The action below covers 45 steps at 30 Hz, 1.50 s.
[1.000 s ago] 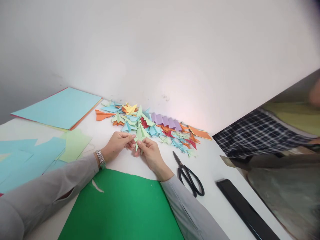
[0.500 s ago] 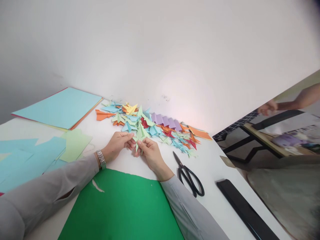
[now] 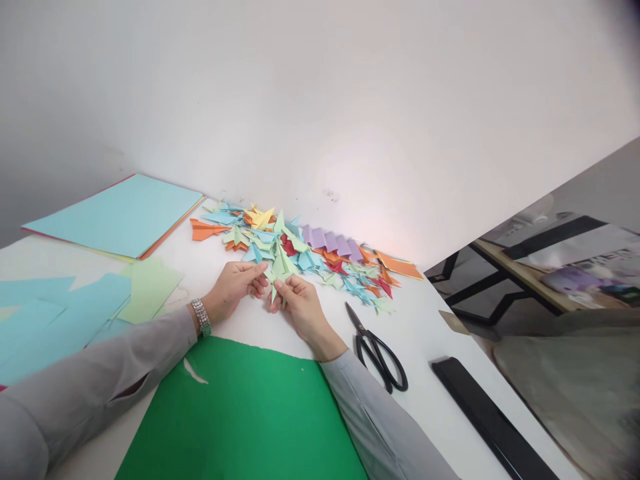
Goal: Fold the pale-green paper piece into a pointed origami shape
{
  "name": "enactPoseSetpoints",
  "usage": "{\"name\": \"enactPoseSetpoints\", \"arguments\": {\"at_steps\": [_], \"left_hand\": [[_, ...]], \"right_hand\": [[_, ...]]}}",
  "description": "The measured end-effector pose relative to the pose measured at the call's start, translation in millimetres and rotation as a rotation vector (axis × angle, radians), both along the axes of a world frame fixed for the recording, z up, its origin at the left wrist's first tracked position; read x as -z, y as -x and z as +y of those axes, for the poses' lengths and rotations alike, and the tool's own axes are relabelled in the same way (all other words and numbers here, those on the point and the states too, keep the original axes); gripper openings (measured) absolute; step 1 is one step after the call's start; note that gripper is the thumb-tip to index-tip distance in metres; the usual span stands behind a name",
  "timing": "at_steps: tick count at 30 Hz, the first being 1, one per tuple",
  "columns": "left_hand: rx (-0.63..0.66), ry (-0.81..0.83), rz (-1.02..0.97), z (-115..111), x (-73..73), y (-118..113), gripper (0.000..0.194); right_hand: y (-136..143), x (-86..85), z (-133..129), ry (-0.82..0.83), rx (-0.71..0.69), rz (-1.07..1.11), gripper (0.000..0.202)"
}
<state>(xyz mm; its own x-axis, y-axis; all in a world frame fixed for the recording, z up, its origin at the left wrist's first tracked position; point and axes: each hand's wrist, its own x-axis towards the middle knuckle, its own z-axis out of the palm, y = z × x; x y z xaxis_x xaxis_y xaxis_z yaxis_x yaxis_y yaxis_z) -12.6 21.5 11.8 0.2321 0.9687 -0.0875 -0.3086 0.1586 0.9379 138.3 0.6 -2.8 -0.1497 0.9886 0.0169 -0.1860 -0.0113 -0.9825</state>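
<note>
A small light green folded paper plane (image 3: pixel 283 270) is held in front of the heap of folded paper pieces (image 3: pixel 265 237). My right hand (image 3: pixel 305 310) pinches its lower part between thumb and fingers. On the other side, my left hand (image 3: pixel 233 290) has thumb and forefinger closed at the edge of its left wing. The remaining left fingers are curled, partly out of sight. Both hands are just above the white table, beyond a green sheet (image 3: pixel 250 413). The heap holds several planes in blue, orange, yellow, green and red, plus a purple pleated strip (image 3: pixel 333 243).
Black-handled scissors (image 3: pixel 375 347) lie right of my right hand, blades pointing away. Farther right is a long black bar (image 3: pixel 490 413) near the table edge. Loose blue sheets (image 3: pixel 65 313) and a stack of coloured paper (image 3: pixel 120 213) are at left. A white wall (image 3: pixel 320 120) rises behind.
Another person's arm and hand, seen at the far right before, are out of view. My hands and the paper plane have barely moved.
</note>
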Motion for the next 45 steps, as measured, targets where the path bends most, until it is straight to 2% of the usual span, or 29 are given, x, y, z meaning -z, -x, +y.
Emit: {"name": "enactPoseSetpoints", "arguments": {"at_steps": [16,20,26,34,45], "left_hand": [[-0.048,-0.099,0.226,1.2,4.5,-1.9,0.039],[-0.047,-0.087,0.221,-0.2,2.0,-2.2,0.038],[0.04,-0.042,0.128,-0.2,0.2,-0.8,0.043],[0.098,-0.066,0.202,0.3,0.1,1.8,0.032],[0.071,-0.092,0.25,-2.6,-2.6,0.9,0.023]], "right_hand": [[0.1,-2.0,1.5,0.028,-0.029,-0.001,0.039],[0.3,-0.5,2.3,0.033,-0.025,0.021,0.04],[-0.5,1.4,3.0,0.038,-0.002,0.048,0.042],[-1.1,-1.9,0.9,0.049,-0.03,0.075,0.037],[-1.7,0.8,2.2,0.043,-0.054,0.024,0.039]]}}
